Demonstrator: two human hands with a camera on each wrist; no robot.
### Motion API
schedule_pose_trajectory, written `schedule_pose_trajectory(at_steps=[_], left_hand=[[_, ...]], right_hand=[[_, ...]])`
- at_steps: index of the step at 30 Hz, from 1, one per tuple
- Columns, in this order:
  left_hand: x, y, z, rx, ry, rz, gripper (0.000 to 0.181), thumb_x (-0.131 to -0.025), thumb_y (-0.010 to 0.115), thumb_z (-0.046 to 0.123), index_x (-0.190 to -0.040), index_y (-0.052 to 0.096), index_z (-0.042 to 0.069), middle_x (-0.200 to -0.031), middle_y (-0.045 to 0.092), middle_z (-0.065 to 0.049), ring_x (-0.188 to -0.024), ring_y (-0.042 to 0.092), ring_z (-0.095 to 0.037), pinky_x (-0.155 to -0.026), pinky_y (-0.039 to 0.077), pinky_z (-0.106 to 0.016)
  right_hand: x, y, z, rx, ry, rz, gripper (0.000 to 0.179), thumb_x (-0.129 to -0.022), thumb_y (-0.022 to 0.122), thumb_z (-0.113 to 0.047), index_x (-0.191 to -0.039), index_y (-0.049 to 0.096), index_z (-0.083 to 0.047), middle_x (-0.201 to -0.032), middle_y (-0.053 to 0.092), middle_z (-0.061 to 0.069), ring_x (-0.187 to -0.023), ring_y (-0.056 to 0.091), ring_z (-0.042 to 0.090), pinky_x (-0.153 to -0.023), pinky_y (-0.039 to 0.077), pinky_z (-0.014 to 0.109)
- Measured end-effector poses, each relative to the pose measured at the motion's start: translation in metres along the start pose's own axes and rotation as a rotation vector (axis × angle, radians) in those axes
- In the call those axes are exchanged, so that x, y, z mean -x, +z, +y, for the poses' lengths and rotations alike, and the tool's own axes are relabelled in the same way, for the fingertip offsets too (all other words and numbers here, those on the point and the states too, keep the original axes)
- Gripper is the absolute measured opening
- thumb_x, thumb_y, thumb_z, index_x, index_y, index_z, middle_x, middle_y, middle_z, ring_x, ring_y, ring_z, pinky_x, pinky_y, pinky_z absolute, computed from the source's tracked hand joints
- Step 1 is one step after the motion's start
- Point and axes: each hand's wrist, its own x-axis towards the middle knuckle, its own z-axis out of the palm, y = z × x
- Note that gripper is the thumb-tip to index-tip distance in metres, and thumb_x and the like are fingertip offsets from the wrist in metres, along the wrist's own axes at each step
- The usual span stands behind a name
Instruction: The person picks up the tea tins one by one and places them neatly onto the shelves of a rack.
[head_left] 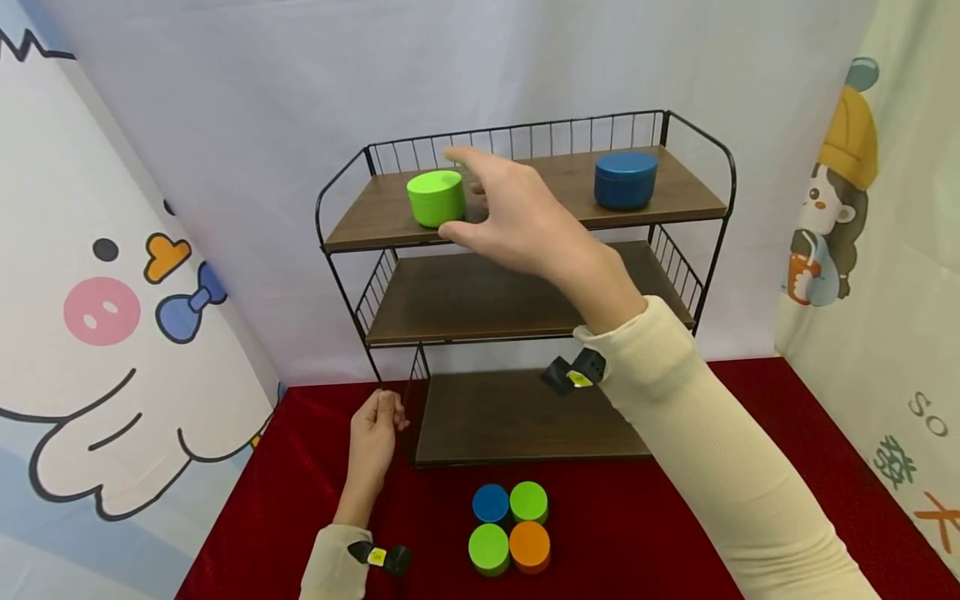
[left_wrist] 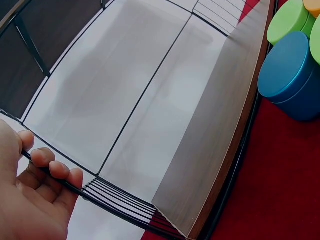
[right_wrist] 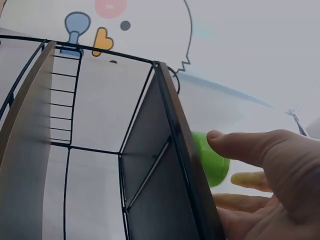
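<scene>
A light green round tin (head_left: 437,200) stands upright on the left part of the rack's top shelf (head_left: 540,185). Just to its right is my right hand (head_left: 517,208), thumb and fingers spread apart. In the right wrist view, the thumb of the right hand (right_wrist: 275,175) overlaps the edge of the green tin (right_wrist: 214,161); whether they touch I cannot tell. My left hand (head_left: 375,429) is low at the rack's left side. The left wrist view has the fingers of this left hand (left_wrist: 37,190) curled round a black metal bar (left_wrist: 75,189) of the rack.
A blue tin (head_left: 625,182) stands on the right of the top shelf. Lower down are a middle shelf (head_left: 480,292) and a bottom shelf (head_left: 517,417). On the red cloth (head_left: 622,533) in front sit blue (head_left: 491,503), orange (head_left: 529,546) and two green tins (head_left: 489,547).
</scene>
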Motion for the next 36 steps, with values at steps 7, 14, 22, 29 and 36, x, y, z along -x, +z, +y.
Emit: schedule_pose_trajectory(at_steps=[7,14,22,29,36], left_hand=[[-0.001,-0.001,0.0,-0.006,-0.003,-0.013,0.046,-0.112,0.04,0.03,-0.092,0.052,-0.01,-0.078,0.049,-0.012,-0.074,0.053,-0.015,-0.076,0.056,-0.024],[-0.001,0.0,-0.002,0.006,-0.002,-0.013,0.046,-0.111,0.041,0.029,-0.091,0.052,-0.011,-0.076,0.048,-0.013,-0.072,0.053,-0.017,-0.075,0.055,-0.025],[-0.001,0.0,-0.002,0.019,0.002,-0.022,0.046,-0.112,0.043,0.028,-0.09,0.052,-0.012,-0.075,0.047,-0.013,-0.071,0.052,-0.015,-0.075,0.055,-0.026],[-0.001,0.001,-0.002,0.018,0.008,-0.023,0.046,-0.112,0.042,0.03,-0.089,0.052,-0.009,-0.074,0.048,-0.011,-0.07,0.053,-0.014,-0.074,0.055,-0.024],[-0.001,0.0,-0.003,0.004,0.002,-0.019,0.046,-0.111,0.042,0.031,-0.09,0.053,-0.009,-0.075,0.049,-0.008,-0.071,0.054,-0.014,-0.075,0.055,-0.025]], right_hand=[[0.021,-0.002,0.01,-0.117,-0.044,0.103,0.07,-0.095,0.076,-0.016,-0.155,0.041,-0.008,-0.158,0.046,0.009,-0.138,0.055,0.026,-0.109,0.05,0.034],[0.047,0.004,0.012,-0.173,-0.205,0.196,0.062,-0.094,0.076,-0.01,-0.149,0.048,-0.002,-0.151,0.053,0.013,-0.135,0.058,0.026,-0.105,0.053,0.029],[0.081,0.022,0.019,-0.194,-0.335,0.268,0.058,-0.091,0.077,-0.004,-0.143,0.053,0.003,-0.143,0.06,0.016,-0.127,0.061,0.026,-0.101,0.056,0.032],[0.106,0.037,0.038,-0.194,-0.362,0.267,0.062,-0.087,0.081,-0.008,-0.142,0.056,0.001,-0.144,0.059,0.014,-0.131,0.058,0.024,-0.101,0.056,0.034],[0.137,0.062,0.067,-0.26,-0.264,0.216,0.066,-0.085,0.081,-0.009,-0.145,0.055,-0.005,-0.146,0.058,0.014,-0.129,0.059,0.029,-0.102,0.055,0.038]])
